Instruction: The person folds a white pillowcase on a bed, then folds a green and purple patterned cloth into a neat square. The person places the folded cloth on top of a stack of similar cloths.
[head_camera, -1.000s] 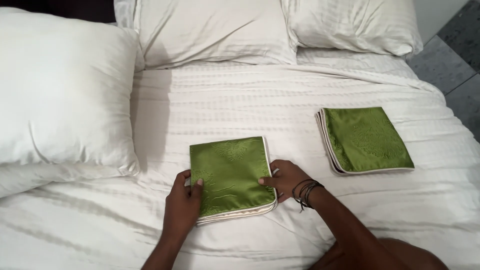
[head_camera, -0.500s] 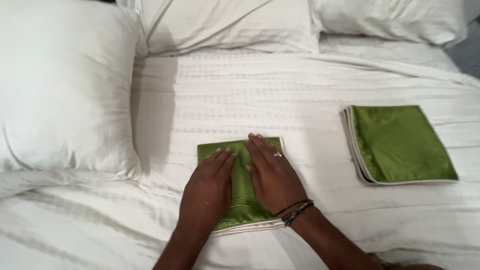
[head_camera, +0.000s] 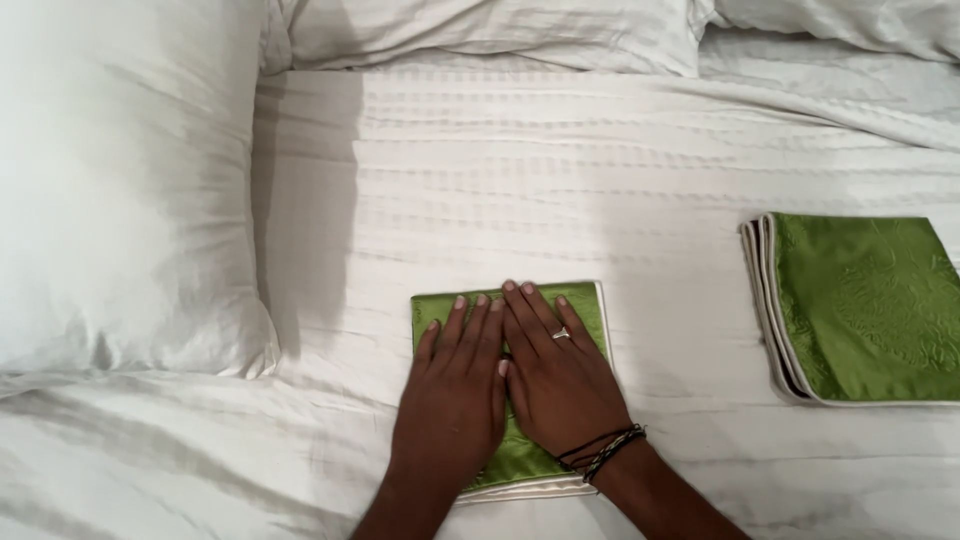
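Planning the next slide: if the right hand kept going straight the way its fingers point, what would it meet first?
The right hand lies flat on the folded green cloth, fingers pointing up the bed. Past the cloth's far edge comes bare white bedspread, then probably the white pillow at the head.

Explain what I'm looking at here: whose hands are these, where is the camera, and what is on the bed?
There is no machine here. A person wears a camera on the head, and it looks down at their own two bare hands over a bed with white bedding. The left hand and the right hand, which has a ring and dark wrist bands, lie flat side by side on a folded green cloth with a cream edge. Neither hand grips anything; the palms just press down. A second folded green cloth lies apart to the right. A big white pillow sits on the left, with more pillows along the top.
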